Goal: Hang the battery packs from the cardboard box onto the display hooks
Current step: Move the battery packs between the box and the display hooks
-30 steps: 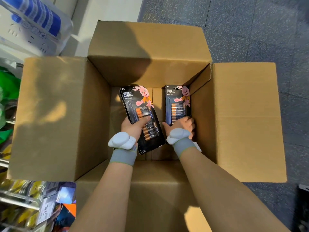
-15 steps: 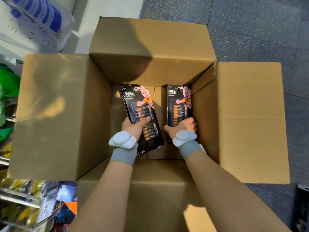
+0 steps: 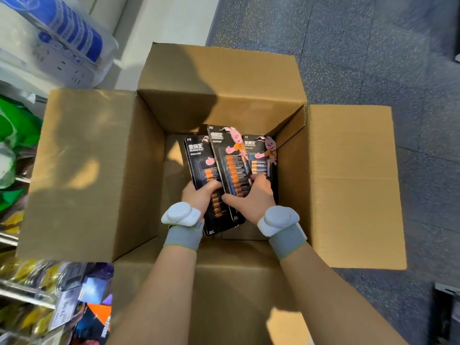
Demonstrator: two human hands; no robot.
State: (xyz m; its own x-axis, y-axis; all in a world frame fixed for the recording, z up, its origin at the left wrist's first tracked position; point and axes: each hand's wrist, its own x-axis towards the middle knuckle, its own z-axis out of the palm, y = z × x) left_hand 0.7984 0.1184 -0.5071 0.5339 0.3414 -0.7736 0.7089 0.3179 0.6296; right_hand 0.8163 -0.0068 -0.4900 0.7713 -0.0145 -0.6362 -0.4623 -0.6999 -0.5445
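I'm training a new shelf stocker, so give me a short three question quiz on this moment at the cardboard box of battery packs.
1. True or false: the brown cardboard box has its flaps folded open.
2. How many black carded battery packs show inside it? A two, B three, C five.
3. Fill in: the left hand grips the left pack; the right hand grips the ____ pack.
Key: 1 true; 2 B; 3 middle pack.

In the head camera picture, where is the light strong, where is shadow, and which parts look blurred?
Head view: sun patches lie on the left flap of the cardboard box, and a dark shadow crosses its far flap; the shelf goods at lower left are blurred; the middle battery pack in the right hand is slightly smeared.
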